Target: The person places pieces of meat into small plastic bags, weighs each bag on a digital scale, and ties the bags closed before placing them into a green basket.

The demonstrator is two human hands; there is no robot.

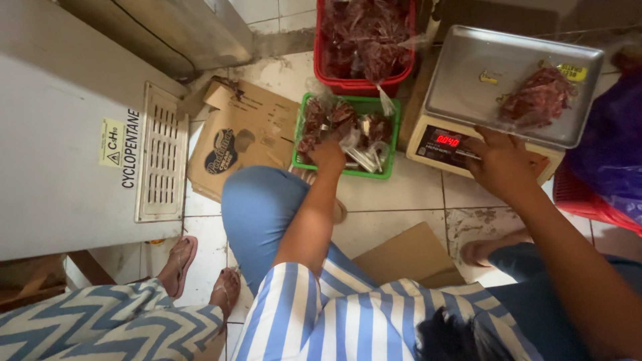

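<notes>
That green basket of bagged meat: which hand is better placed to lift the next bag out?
The left hand: it already reaches into the green basket among the bags. The right hand is at the scale.

Green basket (394, 134) of bagged red meat sat on floor tiles; digital scale (447, 142) beside it, tray (468, 73) holding meat

Open tiled floor (401, 200) lies between green basket (348, 137) and scale (468, 144), passable. Red crate (364, 47) blocks the far side, grey appliance (60, 147) and flattened carton (241, 134) the left. Red basket (588, 197), apparently under purple plastic (612, 140), closes the right
</notes>
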